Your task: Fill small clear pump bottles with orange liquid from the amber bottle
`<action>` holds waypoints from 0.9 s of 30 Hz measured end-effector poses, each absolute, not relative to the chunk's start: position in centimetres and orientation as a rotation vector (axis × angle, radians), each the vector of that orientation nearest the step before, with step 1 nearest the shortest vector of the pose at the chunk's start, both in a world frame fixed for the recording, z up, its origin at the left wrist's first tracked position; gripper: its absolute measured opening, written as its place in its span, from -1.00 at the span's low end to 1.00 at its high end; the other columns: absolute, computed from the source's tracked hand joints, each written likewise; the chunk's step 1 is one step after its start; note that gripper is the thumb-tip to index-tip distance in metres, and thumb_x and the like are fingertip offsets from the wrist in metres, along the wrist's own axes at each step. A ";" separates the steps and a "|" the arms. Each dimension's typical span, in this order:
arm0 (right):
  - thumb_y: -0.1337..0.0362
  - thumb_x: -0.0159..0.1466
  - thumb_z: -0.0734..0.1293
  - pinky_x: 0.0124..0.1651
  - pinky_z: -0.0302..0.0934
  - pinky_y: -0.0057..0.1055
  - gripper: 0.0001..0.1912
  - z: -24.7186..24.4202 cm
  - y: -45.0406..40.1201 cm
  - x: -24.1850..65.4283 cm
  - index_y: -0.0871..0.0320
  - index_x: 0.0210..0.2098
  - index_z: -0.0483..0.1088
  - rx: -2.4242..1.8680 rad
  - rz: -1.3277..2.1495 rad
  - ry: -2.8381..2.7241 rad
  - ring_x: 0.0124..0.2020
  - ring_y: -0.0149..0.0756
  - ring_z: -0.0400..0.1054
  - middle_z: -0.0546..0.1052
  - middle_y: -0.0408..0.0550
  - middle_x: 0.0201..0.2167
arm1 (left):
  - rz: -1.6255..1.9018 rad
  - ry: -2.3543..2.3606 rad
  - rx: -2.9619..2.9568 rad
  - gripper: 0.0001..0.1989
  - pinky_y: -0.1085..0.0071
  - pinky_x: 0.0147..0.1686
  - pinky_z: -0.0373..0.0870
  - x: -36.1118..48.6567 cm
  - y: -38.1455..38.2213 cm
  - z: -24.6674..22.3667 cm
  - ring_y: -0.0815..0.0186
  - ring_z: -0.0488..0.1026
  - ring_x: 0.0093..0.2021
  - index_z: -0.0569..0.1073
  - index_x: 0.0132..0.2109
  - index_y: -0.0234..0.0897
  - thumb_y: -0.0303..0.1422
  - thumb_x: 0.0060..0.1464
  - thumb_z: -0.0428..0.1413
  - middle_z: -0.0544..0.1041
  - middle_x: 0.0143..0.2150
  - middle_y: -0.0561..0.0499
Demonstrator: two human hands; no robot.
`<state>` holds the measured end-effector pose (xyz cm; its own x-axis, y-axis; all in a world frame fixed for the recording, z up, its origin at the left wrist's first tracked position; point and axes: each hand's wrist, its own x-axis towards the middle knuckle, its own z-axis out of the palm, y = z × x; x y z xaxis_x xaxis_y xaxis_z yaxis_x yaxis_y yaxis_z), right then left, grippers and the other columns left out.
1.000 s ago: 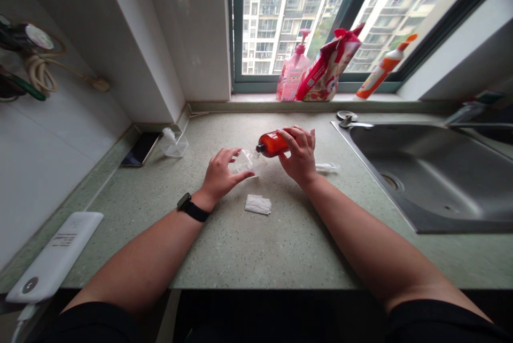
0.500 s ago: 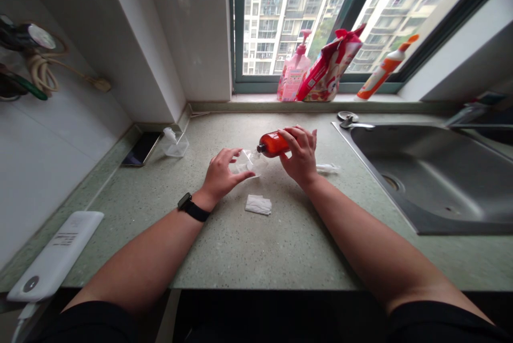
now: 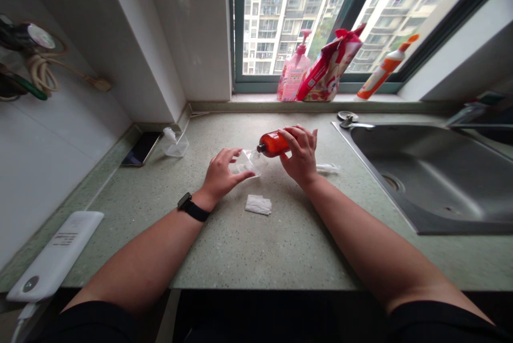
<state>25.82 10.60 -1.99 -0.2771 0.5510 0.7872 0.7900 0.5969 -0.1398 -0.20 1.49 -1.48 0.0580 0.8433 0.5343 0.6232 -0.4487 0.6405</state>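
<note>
My left hand (image 3: 223, 173) holds a clear plastic container (image 3: 252, 163) between thumb and fingers, low over the counter. My right hand (image 3: 300, 153) is wrapped round an orange-red bottle (image 3: 276, 143), tipped on its side with its dark neck pointing left at the container's rim. Something clear shows between the neck and the container, too faint to make out fully. A folded white tissue (image 3: 258, 204) lies on the counter just in front of the container. Behind my right wrist lies a clear wrapped item (image 3: 327, 168).
At the left are a phone (image 3: 142, 149), another clear container (image 3: 175, 145) with a whitish piece, and a white power bank (image 3: 56, 255). A steel sink (image 3: 433, 172) is at the right. A pink pump bottle (image 3: 294, 77), a red bag (image 3: 332, 68) and an orange bottle (image 3: 380, 73) line the sill.
</note>
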 end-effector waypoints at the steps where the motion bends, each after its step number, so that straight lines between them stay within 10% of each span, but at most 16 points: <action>1: 0.45 0.25 0.36 0.57 -0.20 0.45 -0.24 -2.0 10.6 25.8 -0.19 0.38 0.28 -1.064 -0.359 -1.969 0.43 0.14 0.22 0.46 -0.02 0.28 | 1.339 1.493 2.095 -0.25 0.13 -0.03 0.67 -0.2 1.5 -1.5 0.13 0.67 -0.08 0.51 0.20 -0.23 0.12 0.01 0.44 0.59 0.07 -0.14; 27: 0.45 0.27 0.36 0.57 -0.21 0.44 -0.27 -1.9 10.5 25.8 -0.18 0.37 0.30 -1.054 -0.354 -1.955 0.44 0.13 0.21 0.46 0.00 0.28 | 1.337 1.496 2.091 -0.27 0.13 -0.03 0.68 -0.2 1.4 -1.4 0.13 0.68 -0.08 0.51 0.19 -0.20 0.11 0.02 0.44 0.60 0.08 -0.13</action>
<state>25.79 10.47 -1.86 -0.2698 0.5402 0.7971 0.7856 0.6022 -0.1422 -0.19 1.41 -1.38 0.0554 0.8451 0.5318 0.6227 -0.4455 0.6432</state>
